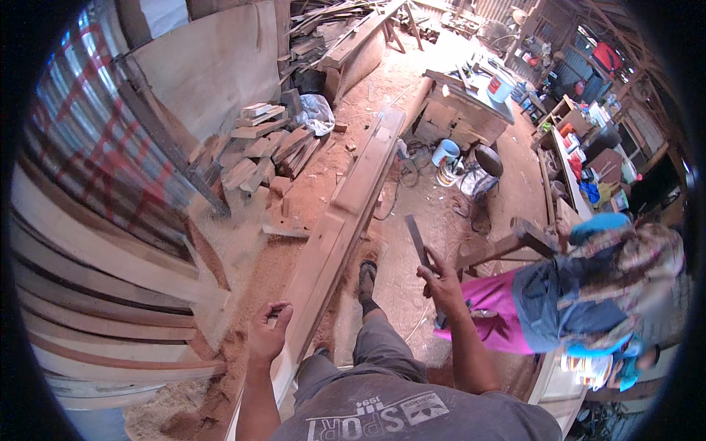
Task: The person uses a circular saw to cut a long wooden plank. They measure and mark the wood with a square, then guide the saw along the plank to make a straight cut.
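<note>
1. The right hand [441, 281] is raised to the right of the beam, with its fingers closed around the lower part of a narrow, dark, flat, straight-edged strip [417, 239]. The grip is narrow. The strip's free end points up and slightly left, clear of the beam; its material cannot be determined.

2. The left hand [268, 328] is at the near left edge of the beam, fingers partly curled and thumb close to them. Whether it holds anything small, or touches the wood, cannot be told.

3. A long, reddish-brown, planed wooden beam [315, 259] runs from beside the left forearm away toward the upper middle of the view. A raised section stands on its farther half.

4. On the left, long, pale, curved wooden boards [118, 321] lie in a row below a ribbed, grey corrugated metal sheet [95, 125] with red markings.

5. Beyond the boards, short, rough-cut brown wood offcuts [254, 158] are heaped beside a crumpled white plastic bag [317, 115].

6. Right of the beam, a light-blue round bucket [446, 151] stands on the floor near a workbench with a dark flat top [478, 103], which carries a white and red round bucket [500, 89].

7. At the right, a co-worker in magenta and dark-blue clothing [540, 301] is near a brown timber trestle [491, 251].
</note>
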Demonstrator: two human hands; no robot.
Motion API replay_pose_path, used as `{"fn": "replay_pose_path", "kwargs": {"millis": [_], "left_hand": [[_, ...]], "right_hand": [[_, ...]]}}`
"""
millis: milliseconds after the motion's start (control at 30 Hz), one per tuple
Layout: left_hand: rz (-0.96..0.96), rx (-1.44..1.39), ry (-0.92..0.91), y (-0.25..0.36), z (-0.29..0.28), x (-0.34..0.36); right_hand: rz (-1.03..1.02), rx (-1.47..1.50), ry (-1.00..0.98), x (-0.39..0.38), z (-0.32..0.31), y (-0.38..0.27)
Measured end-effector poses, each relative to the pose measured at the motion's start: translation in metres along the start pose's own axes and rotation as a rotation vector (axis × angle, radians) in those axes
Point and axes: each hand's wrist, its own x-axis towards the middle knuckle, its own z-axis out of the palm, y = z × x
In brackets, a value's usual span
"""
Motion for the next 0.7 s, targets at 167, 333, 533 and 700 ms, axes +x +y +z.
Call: {"fn": "replay_pose_path", "kwargs": {"millis": [167, 333, 533, 700], "left_hand": [[0.105, 0.327, 0.02, 0.053, 0.08, 0.115], [0.235, 0.251, -0.019, 0.085, 0.171, 0.201], [0.462, 0.5, 0.064, 0.126, 0.236, 0.302], [0.373, 0.485, 0.023, 0.12, 0.275, 0.365]], "right_hand": [[-0.186, -0.333, 0.067, 0.172, -0.042, -0.017], [-0.152, -0.566, -0.138, 0.277, -0.044, -0.093], [-0.489, -0.613, -0.226, 0.373, -0.044, -0.095], [-0.506, -0.682, -0.321, 0.405, -0.038, -0.094]]}}
